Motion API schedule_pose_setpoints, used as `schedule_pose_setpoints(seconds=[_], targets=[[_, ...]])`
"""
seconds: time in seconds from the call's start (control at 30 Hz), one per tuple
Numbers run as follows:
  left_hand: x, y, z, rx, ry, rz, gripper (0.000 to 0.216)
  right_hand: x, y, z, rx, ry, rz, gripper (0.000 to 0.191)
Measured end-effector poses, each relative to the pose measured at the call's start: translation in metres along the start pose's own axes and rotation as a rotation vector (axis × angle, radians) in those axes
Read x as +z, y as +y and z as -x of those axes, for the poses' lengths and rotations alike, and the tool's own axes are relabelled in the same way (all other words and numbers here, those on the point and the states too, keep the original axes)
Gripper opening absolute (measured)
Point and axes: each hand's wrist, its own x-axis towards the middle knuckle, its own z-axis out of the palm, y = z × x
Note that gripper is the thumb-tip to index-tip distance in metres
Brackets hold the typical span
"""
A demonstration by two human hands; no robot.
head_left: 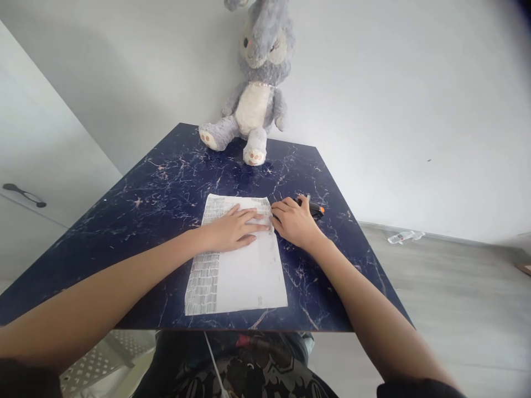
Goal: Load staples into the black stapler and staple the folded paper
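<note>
A folded white sheet of paper [244, 271] with a printed strip down its left side lies on the dark blue marbled table [136, 221]. My left hand [232, 228] rests flat on the paper's upper part, fingers stretched out and open. At the paper's right edge my right hand [293, 221] has its fingers curled, the fingertips touching that edge. A black tool with an orange tip [315, 208] lies just behind the right hand; whether the hand touches it is unclear.
A grey and white plush rabbit [255, 88] sits at the table's far edge against the white wall. A small object [404, 236] lies on the grey floor at right. White cupboard with a dark handle [25, 194] at left.
</note>
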Motion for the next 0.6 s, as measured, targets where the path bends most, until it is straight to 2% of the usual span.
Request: schedule_pose_setpoints(seconds=[0.2,0.43,0.6], targets=[[0.001,0.003,0.0,-0.007,0.026,0.031,0.05,0.009,-0.013,0.001,0.089,0.062,-0.028,0.029],[0.001,0.006,0.0,-0.029,0.026,0.036,0.049,0.017,-0.026,-0.001,0.202,0.062,-0.037,0.049],[-0.002,0.011,-0.001,-0.028,0.043,0.081,0.044,0.016,-0.028,0.002,0.183,0.041,-0.066,0.061]])
